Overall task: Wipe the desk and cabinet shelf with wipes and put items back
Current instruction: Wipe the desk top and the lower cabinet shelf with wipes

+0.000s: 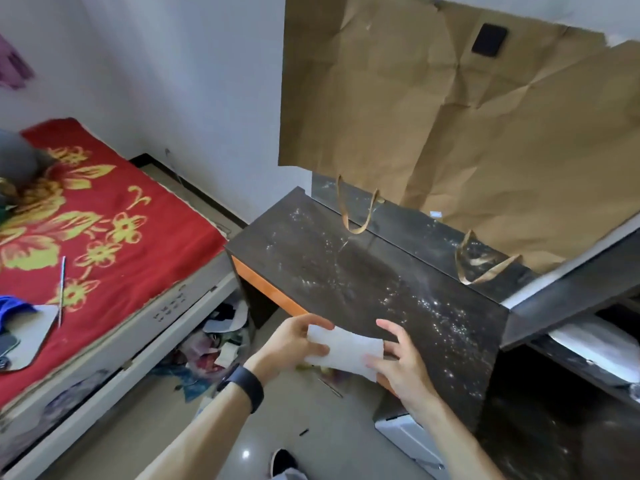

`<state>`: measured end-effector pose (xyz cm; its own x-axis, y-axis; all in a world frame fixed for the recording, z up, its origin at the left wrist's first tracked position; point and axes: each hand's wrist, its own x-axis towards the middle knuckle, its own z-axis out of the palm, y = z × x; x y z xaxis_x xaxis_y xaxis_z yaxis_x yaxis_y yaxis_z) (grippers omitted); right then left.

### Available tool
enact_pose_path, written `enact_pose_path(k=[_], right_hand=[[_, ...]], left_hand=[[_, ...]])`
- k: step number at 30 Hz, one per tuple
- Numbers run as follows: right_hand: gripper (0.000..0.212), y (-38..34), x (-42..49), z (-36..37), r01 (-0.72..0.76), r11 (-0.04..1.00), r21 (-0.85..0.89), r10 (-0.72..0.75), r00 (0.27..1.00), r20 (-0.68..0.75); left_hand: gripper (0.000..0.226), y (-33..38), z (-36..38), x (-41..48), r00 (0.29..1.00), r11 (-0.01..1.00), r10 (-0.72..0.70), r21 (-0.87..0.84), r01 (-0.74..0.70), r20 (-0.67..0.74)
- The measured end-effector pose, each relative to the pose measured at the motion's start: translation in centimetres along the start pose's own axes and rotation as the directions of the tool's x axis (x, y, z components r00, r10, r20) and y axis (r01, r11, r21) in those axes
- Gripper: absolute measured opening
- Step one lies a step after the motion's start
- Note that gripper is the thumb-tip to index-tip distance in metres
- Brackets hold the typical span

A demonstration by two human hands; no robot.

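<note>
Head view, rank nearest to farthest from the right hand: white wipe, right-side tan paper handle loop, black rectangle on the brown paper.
1. white wipe: pinched by the right hand, at the dark desk near edge.
2. tan paper handle loop: beyond the hand, at the desk's back right.
3. black rectangle: high up on the brown paper, farthest.

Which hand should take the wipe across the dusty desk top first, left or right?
Probably the right hand: it pinches the wipe at the end nearer the speckled dust on the desk, while the left hand holds the other end at the desk's near edge.
</note>
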<state>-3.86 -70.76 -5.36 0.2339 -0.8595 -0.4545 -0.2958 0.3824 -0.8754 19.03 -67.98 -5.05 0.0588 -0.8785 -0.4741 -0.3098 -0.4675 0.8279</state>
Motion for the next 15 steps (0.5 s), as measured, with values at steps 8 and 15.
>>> enact_pose_path(k=[8,15], right_hand=[[0.015,-1.5,6.5,2.4,0.107,0.86,-0.5,-0.167,0.983,-0.077],[0.003,-3.0,14.3,3.5,0.125,0.863,-0.49,-0.14,0.99,0.005]], left_hand=[[0.021,0.2,-3.7,6.8,0.992,0.852,0.119,0.518,-0.076,-0.05],[0.019,1.1,-7.1,11.8,0.994,0.831,0.08,0.556,-0.023,-0.078]])
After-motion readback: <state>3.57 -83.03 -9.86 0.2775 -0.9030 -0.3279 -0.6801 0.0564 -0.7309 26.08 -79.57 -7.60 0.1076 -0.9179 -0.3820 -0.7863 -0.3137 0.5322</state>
